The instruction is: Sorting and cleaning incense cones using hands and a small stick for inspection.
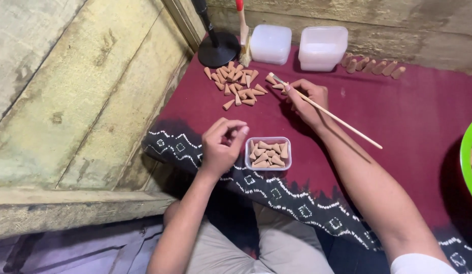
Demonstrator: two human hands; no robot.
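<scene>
My right hand (306, 101) grips a thin wooden stick (342, 122) like a pen, its tip by a clay-coloured cone (271, 79) at the edge of a loose pile of cones (236, 83) on the maroon cloth (408, 116). My left hand (222, 144) hovers just left of a small clear plastic box (268, 153) packed with several cones, fingertips pinched together; whether it holds a cone I cannot tell.
Two white plastic containers (270, 43) (323, 48) stand at the back, with a row of cones (373, 66) to their right. A black round stand (218, 48) and a brush (243, 45) sit at the back left. A green bowl's rim (468, 157) shows at the right edge. Wooden planks (83, 101) lie to the left.
</scene>
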